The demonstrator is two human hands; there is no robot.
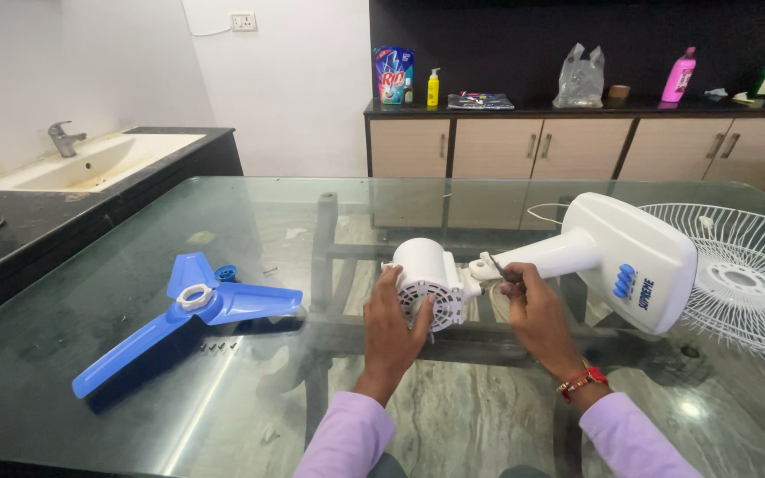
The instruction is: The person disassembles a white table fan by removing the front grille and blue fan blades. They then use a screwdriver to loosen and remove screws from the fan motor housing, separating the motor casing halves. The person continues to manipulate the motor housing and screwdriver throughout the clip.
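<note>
Motor housing [425, 281], white and vented, lies on its side on the glass desk [312, 389], joined at a hinge to the white fan stand [617, 257], whose neck runs up to the right into a broad base with blue buttons. The left hand [391, 323] cups the housing from the near side, fingers wrapped over its vented face. The right hand [533, 310] pinches a thin dark tool [498, 267], likely a screwdriver, with its tip at the hinge between housing and neck; a red band circles that wrist.

Well to the left on the desk lies a blue three-bladed fan blade [188, 314] with a white hub, a few small screws [219, 346] just beside it. A white wire grille [741, 283] rests at the right edge, partly behind the stand's base. Beyond the desk, a sink [90, 164] sits in a dark counter on the left, and a cabinet [577, 146] along the far wall carries bottles and a plastic bag.
</note>
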